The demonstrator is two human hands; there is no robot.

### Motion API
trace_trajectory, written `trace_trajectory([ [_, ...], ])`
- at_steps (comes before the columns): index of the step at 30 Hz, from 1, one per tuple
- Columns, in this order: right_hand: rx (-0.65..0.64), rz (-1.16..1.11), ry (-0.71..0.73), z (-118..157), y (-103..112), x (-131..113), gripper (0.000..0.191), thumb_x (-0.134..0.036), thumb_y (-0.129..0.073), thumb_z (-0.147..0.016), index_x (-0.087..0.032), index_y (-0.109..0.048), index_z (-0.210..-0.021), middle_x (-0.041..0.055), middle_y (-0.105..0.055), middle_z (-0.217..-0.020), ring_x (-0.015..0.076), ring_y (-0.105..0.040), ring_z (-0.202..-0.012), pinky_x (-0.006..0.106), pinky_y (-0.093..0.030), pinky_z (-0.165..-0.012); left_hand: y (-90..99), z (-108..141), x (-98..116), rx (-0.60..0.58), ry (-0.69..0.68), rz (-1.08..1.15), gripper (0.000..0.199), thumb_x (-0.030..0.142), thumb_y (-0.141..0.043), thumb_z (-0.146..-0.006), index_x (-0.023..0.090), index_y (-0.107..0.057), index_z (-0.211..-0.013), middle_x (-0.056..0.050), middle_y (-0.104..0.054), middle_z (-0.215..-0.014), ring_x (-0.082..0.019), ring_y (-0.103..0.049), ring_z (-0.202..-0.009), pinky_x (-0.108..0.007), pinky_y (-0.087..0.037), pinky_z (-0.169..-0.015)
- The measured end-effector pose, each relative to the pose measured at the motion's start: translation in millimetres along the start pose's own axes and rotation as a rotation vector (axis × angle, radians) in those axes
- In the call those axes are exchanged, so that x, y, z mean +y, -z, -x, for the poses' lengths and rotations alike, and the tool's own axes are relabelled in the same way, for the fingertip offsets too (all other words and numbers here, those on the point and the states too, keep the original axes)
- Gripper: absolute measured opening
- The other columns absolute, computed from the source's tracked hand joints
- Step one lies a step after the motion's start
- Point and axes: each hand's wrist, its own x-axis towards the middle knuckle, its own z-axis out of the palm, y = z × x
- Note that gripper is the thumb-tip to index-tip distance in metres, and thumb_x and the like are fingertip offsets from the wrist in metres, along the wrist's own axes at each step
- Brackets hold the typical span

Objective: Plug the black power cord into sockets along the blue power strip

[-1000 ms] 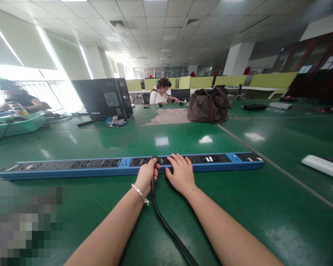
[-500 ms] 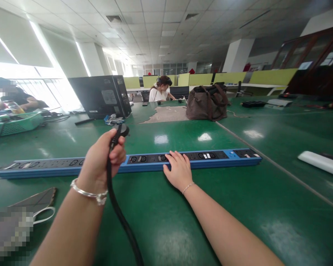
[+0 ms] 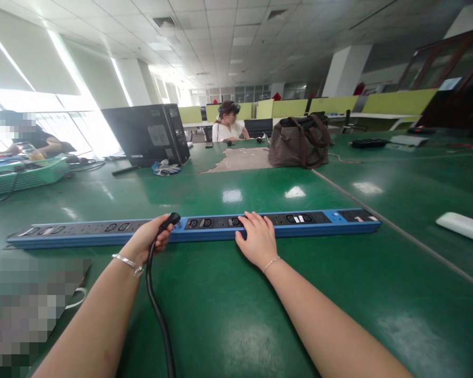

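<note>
A long blue power strip (image 3: 216, 234) with black sockets lies across the green table (image 3: 205, 315). My left hand (image 3: 152, 237) grips a black plug (image 3: 174, 218), held close over the strip left of its middle, beside a small blue section. From the plug a thick black cable (image 3: 157, 310) hangs down toward the near edge of the view. My right hand (image 3: 257, 236) rests on the strip right of its middle, fingers spread over the sockets and holding nothing.
A black computer case (image 3: 147, 135), gloves (image 3: 165, 168) and a brown bag (image 3: 298, 143) stand farther back. At the left is a green basket (image 3: 35, 178), at the right a white bar (image 3: 463, 227). One person sits across the table, another at the far left.
My left hand has lowered the plug from above the strip down to its top face. My right hand stays on the strip. The view has shifted slightly.
</note>
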Motion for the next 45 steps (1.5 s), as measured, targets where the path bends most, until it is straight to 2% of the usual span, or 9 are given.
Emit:
trace_trajectory([
  [9, 0.006, -0.008, -0.004, -0.4, -1.0, -0.4, 0.04, -0.033, -0.049, -0.082, -0.02, -0.061, -0.119, 0.0059, -0.055, -0.132, 0.0221, -0.042, -0.127, 0.041, -0.018, -0.109, 2.8, -4.6, 1.1, 0.03, 0.027, -0.124, 0.039, 0.047, -0.041, -0.085, 0.018, -0.041, -0.059, 0.009, -0.027, -0.032, -0.003, -0.018, -0.027, -0.014, -0.012, -0.03],
  [12, -0.001, -0.006, -0.006, -0.7, -0.8, -0.3, 0.041, -0.033, -0.05, -0.082, -0.02, -0.061, -0.119, 0.006, -0.055, -0.132, 0.0223, -0.042, -0.127, 0.041, -0.019, -0.109, 2.3, -3.6, 2.7, 0.047, 0.037, -0.225, 0.041, 0.048, -0.037, -0.086, 0.018, -0.041, -0.058, 0.008, -0.027, -0.032, -0.004, -0.018, -0.027, -0.015, -0.011, -0.031],
  [17, 0.004, -0.002, -0.005, -0.5, -0.7, -0.1, 0.04, -0.033, -0.049, -0.082, -0.02, -0.061, -0.119, 0.0058, -0.055, -0.132, 0.0221, -0.042, -0.127, 0.041, -0.018, -0.11, -4.4, -5.8, -0.2, 0.117, -0.021, -0.427, 0.039, 0.049, -0.041, -0.083, 0.018, -0.043, -0.059, 0.007, -0.031, -0.034, -0.004, -0.024, -0.028, -0.016, -0.014, -0.032],
  [28, -0.019, 0.003, 0.008, -0.3, 1.6, -0.4, 0.04, -0.032, -0.048, -0.083, -0.02, -0.06, -0.12, 0.0057, -0.054, -0.134, 0.0226, -0.041, -0.128, 0.042, -0.019, -0.109, -6.1, -4.9, -6.3, 0.105, 0.014, -0.393, 0.04, 0.051, -0.036, -0.084, 0.02, -0.04, -0.059, 0.008, -0.029, -0.035, -0.005, -0.022, -0.029, -0.017, -0.011, -0.034],
  [38, -0.025, 0.017, 0.002, -0.4, 0.6, 0.0, 0.041, -0.032, -0.047, -0.083, -0.021, -0.06, -0.121, 0.0054, -0.053, -0.134, 0.0223, -0.04, -0.128, 0.043, -0.018, -0.11, -7.6, -2.9, -3.8, 0.045, 0.054, -0.345, 0.039, 0.05, -0.034, -0.085, 0.02, -0.038, -0.06, 0.008, -0.026, -0.035, -0.005, -0.018, -0.029, -0.018, -0.009, -0.034],
  [45, -0.025, 0.024, -0.002, -0.2, 1.4, -0.2, 0.041, -0.035, -0.048, -0.084, -0.022, -0.06, -0.121, 0.0062, -0.054, -0.134, 0.0229, -0.041, -0.128, 0.043, -0.019, -0.109, -9.5, 0.3, -5.3, 0.088, 0.043, -0.342, 0.038, 0.051, -0.04, -0.081, 0.019, -0.041, -0.061, 0.008, -0.029, -0.037, -0.004, -0.022, -0.03, -0.016, -0.012, -0.034],
])
